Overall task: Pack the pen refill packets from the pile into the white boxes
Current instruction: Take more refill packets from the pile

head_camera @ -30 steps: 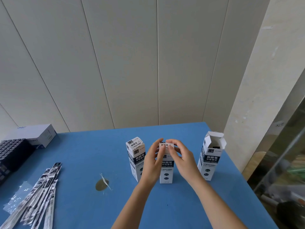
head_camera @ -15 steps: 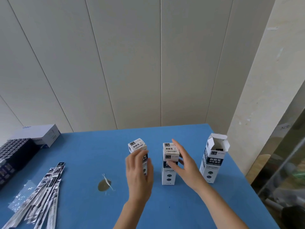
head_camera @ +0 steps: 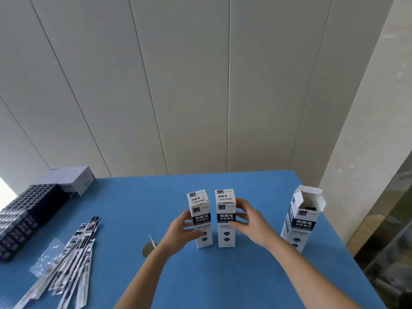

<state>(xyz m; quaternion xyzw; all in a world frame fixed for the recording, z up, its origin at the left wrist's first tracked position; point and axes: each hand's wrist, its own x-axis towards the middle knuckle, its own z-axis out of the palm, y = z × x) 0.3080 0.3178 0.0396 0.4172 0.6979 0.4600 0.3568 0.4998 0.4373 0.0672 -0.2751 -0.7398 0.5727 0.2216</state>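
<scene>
Three tall white boxes with black labels stand on the blue table (head_camera: 223,282). My left hand (head_camera: 180,230) grips the left closed box (head_camera: 200,210) from its left side. My right hand (head_camera: 252,223) holds the middle closed box (head_camera: 225,208) from its right side. Further right stands a third box (head_camera: 301,221) alone with its top flaps open. A pile of pen refill packets (head_camera: 69,257) lies fanned out at the lower left of the table, away from both hands.
A black tray of small items (head_camera: 24,212) and a white carton (head_camera: 75,180) sit at the far left. A clear plastic scrap (head_camera: 48,255) lies by the packets. A brown spot (head_camera: 147,248) marks the table near my left wrist. The table's right edge drops off beside the open box.
Both hands left the middle box's top after closing it. My left hand moved to the left box and took hold of it; my right hand settled on the middle box's side.
</scene>
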